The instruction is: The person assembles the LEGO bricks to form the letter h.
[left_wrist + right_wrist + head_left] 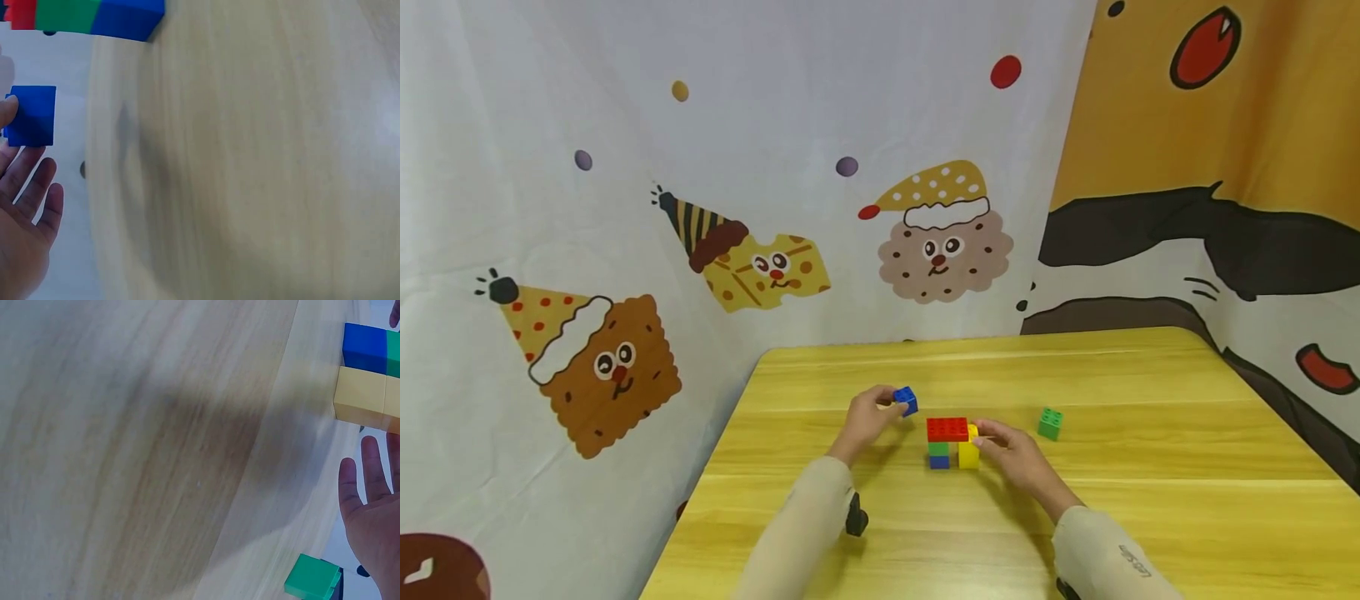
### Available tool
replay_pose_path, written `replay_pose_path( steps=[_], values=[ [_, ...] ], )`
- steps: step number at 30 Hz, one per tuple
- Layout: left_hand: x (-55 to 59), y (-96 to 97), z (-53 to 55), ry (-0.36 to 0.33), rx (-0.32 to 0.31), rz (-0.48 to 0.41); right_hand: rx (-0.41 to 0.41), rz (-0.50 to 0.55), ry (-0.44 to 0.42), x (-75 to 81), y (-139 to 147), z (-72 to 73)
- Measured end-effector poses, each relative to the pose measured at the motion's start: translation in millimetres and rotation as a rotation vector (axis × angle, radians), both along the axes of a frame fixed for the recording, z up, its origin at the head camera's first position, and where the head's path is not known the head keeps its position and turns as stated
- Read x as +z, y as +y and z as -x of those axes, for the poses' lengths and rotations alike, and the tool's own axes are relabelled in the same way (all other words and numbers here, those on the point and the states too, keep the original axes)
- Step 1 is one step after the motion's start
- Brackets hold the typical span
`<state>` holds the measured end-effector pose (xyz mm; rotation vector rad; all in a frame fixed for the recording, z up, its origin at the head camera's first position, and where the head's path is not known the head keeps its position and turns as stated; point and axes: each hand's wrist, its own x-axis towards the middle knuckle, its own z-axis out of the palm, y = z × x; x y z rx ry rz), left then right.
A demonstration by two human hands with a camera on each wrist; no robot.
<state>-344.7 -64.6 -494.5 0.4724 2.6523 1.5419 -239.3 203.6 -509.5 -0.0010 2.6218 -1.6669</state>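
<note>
My left hand [867,419] pinches a blue brick [906,401] between thumb and fingertips, above the table and left of a small brick structure. In the left wrist view, the thumb lies across this blue brick [34,116]. The structure has a long red brick [947,429] on top of a green brick [938,448], which sits on another blue brick [939,462]. Yellow bricks [968,455] stand stacked at its right side. My right hand [1013,454] holds the upper yellow part between thumb and finger; its other fingers extend behind. Part of that grip is hidden.
A loose green brick [1050,423] lies on the wooden table [1150,400], behind and right of my right hand. A printed cloth [820,108] with cartoon figures hangs behind the table's far edge.
</note>
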Motion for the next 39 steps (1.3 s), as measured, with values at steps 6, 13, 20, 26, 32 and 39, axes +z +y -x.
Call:
replay_pose_path(
  steps=[6,13,20,26,32,39],
  values=[
    [11.6,-8.9,-5.2,0.013,-0.045,-0.007,0.001,-0.008,0.001,0.2,0,0.1],
    [32.2,-7.1,-16.0,0.009,-0.127,-0.029,0.001,-0.025,0.007,-0.9,1,1.0],
    [41.3,5.4,-25.4,-0.01,-0.218,-0.014,0.003,-0.019,0.013,-3.7,1,2.5],
    [43.4,12.8,-30.3,-0.021,-0.253,0.011,-0.001,-0.02,0.006,-3.5,-1,2.7],
    [42.0,17.2,-29.8,0.015,-0.281,0.085,-0.003,-0.019,0.01,-3.0,-1,0.8],
    [37.7,20.7,-30.5,0.064,-0.28,0.108,-0.007,-0.016,0.02,-3.5,-1,0.4]
  ],
)
